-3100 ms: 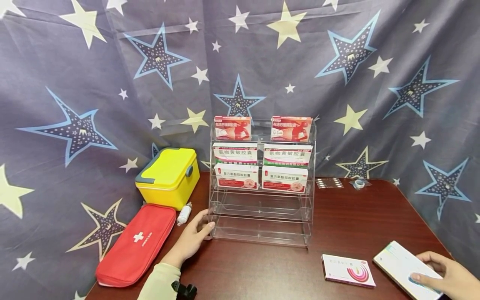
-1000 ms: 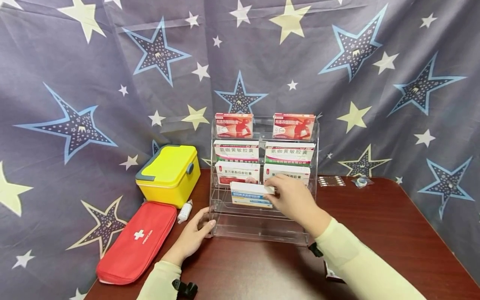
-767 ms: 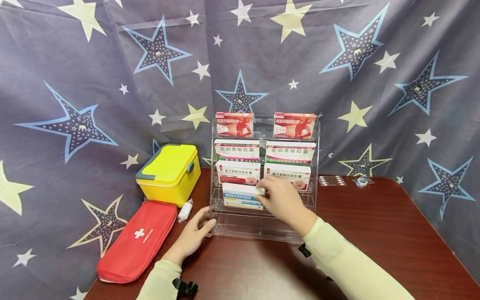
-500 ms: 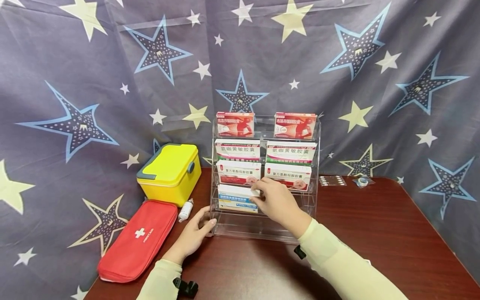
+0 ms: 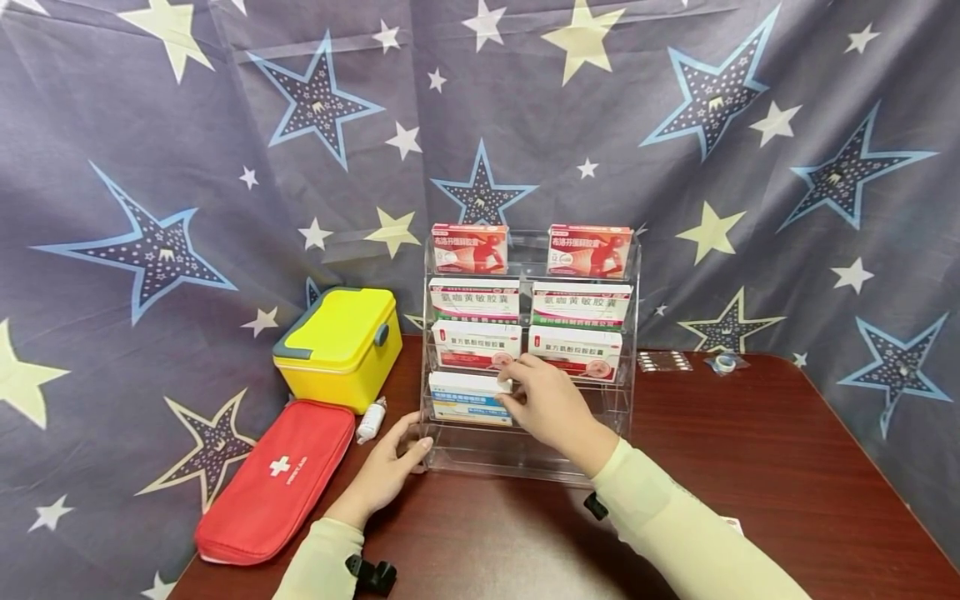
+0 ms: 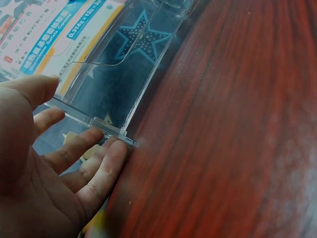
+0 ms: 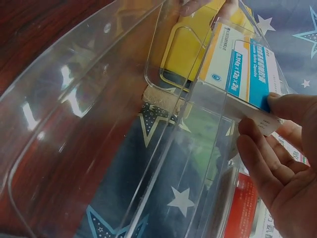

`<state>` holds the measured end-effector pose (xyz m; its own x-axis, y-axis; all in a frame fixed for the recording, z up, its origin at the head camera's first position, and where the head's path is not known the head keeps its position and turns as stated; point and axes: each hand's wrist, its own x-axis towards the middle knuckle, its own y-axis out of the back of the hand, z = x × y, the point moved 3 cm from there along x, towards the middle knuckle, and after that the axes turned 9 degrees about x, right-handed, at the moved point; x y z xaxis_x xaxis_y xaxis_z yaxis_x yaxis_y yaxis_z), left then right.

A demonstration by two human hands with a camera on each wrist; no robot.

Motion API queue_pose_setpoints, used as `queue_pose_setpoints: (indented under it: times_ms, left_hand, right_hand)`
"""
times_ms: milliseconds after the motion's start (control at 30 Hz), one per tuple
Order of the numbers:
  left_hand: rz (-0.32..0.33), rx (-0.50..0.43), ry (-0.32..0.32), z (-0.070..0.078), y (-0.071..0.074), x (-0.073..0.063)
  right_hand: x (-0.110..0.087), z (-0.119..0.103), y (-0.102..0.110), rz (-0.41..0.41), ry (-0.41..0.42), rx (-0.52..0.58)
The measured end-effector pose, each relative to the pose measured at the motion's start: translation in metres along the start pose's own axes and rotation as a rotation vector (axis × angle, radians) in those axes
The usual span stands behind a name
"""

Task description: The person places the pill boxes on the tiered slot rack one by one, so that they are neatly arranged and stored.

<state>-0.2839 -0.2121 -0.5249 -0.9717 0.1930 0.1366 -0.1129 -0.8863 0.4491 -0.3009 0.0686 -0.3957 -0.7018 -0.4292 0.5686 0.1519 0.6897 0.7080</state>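
A clear tiered display rack (image 5: 517, 458) stands on the table with medicine boxes in its upper tiers. My right hand (image 5: 551, 408) pinches the right end of a blue-and-white medicine box (image 5: 468, 400) between thumb and fingers. This box sits upright at the left of the fourth tier, under a white-and-red box (image 5: 477, 347). In the right wrist view, the thumb (image 7: 292, 106) lies on the box's printed face, with fingers behind it. My left hand (image 5: 386, 467) rests at the rack's lower left side; its extended fingers (image 6: 106, 171) touch the clear edge in the left wrist view.
Left of the rack are a yellow case (image 5: 337, 346), a red first-aid pouch (image 5: 277, 487) and a small white bottle (image 5: 371, 421). Behind the right side lie a blister pack (image 5: 663, 361) and a tape roll (image 5: 724, 363). My right sleeve mostly covers a box (image 5: 733, 524).
My right hand has brought the blue-and-white box from the table's right side to the rack, then slid it left along the fourth tier. The left hand has stayed at the rack's side.
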Motion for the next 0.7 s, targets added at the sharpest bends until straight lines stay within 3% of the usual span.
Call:
queue_pose_setpoints:
  times_ms: [567,700]
  left_hand:
    - [-0.006,0.001,-0.021,-0.001,0.0,0.001]
    - [-0.003,0.0,-0.015,-0.002,0.0,0.001]
  right_hand:
    - [-0.002,0.003,0.0,-0.021,-0.063,0.094]
    - [-0.005,0.002,0.008,-0.016,-0.054,0.088]
